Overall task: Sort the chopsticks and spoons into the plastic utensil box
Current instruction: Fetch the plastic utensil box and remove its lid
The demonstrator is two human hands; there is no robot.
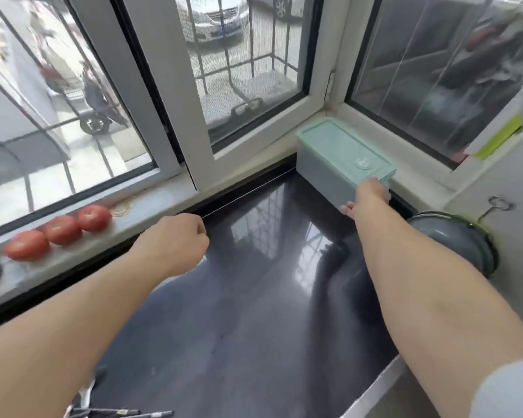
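Countertop (254, 297): right hand (366, 197) holds utensil box (341, 152), long axis toward window.

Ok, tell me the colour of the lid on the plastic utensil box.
Pale mint green lid, over a greyish box body, seen in the head view.

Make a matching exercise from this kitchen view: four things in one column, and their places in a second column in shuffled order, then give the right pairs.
Things:
1. utensil box
2. tomatoes
3. chopsticks
4. pot

Places:
A. in a row on the window sill, left of the left hand
B. at the near edge of the dark counter, under the left forearm
C. in the far corner by the window, lid on, the right hand at its near end
D. at the right edge of the counter, beside the right forearm

Pairs: 1-C, 2-A, 3-B, 4-D
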